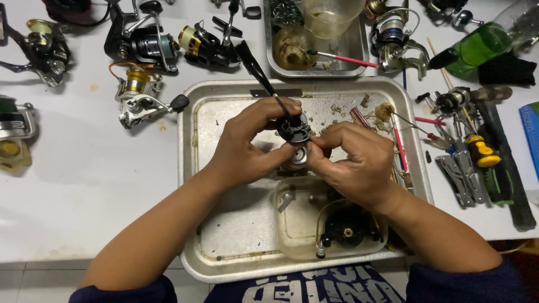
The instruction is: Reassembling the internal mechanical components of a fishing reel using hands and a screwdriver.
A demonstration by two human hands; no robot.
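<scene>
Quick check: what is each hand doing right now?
Left hand: closed on the black reel part.
Right hand: fingers pinching the same reel part from the other side.

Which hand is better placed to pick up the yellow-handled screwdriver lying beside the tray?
Probably the right hand. The yellow-handled screwdriver lies on the table to the right of the tray, on that hand's side. The left hand grips the black reel part and would have to cross over.
</scene>
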